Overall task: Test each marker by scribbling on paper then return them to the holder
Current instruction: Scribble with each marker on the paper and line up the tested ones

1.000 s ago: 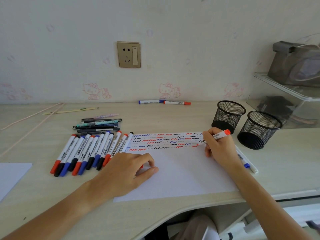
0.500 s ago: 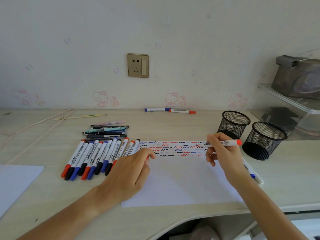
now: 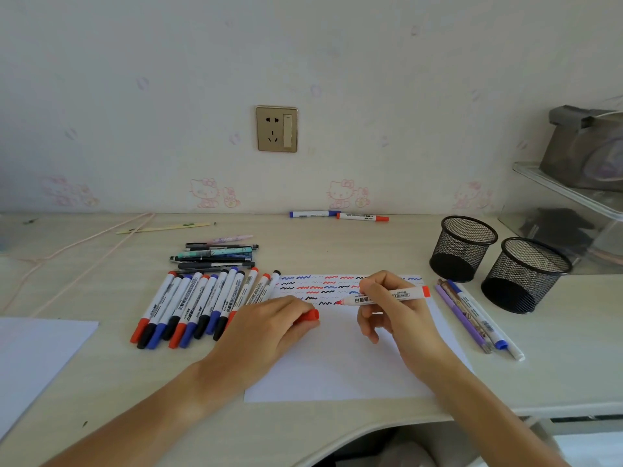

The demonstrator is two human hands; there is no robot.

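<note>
A white paper sheet (image 3: pixel 340 365) lies on the desk, its top rows filled with red, blue and black squiggles. My right hand (image 3: pixel 397 318) grips an uncapped red marker (image 3: pixel 387 295), lying nearly flat with its tip pointing left just above the paper. My left hand (image 3: pixel 266 332) rests on the paper's left edge and holds the red cap (image 3: pixel 308 315). A row of several red, blue and black markers (image 3: pixel 199 305) lies left of the paper. Two black mesh holders (image 3: pixel 463 247) (image 3: pixel 526 274) stand at the right, and I see nothing in them.
Several dark pens (image 3: pixel 215 256) lie behind the marker row. Two markers (image 3: pixel 338 215) rest against the wall. A few pens (image 3: pixel 478 318) lie right of the paper. Another white sheet (image 3: pixel 37 358) sits at the left; a clear shelf (image 3: pixel 569 203) stands far right.
My right hand has turned the red marker flatter and brought its tip leftward along the squiggle rows. My left hand has shifted right, and the red cap now shows at its fingertips.
</note>
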